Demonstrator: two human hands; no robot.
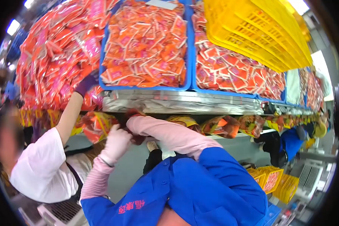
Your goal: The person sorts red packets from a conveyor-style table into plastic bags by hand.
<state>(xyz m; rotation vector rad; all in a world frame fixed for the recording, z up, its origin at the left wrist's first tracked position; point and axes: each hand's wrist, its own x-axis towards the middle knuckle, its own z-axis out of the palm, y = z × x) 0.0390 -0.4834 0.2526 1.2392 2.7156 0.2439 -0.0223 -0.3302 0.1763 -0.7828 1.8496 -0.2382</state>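
Note:
My left hand [117,142], in a white glove, is closed with its fingers curled beside the edge of an opened yellow and red bag [98,127]. What it grips is hidden. Close by, my right hand [135,113], in a dark red glove, reaches across at the front of the metal ledge [177,96]; the pink sleeve covers part of it and its fingers are unclear. The bag holds red packets and stands in a row of similar bags. Just beyond my hands, a blue tray [147,89] is heaped with small red and orange packets.
A co-worker's purple-gloved hand [87,83] reaches into the packet heap [60,56] at left. Yellow crates [252,34] overhang another packet tray at upper right. More open bags [221,126] line the ledge rightward. Beyond are another person in blue [291,143] and yellow crates [286,188].

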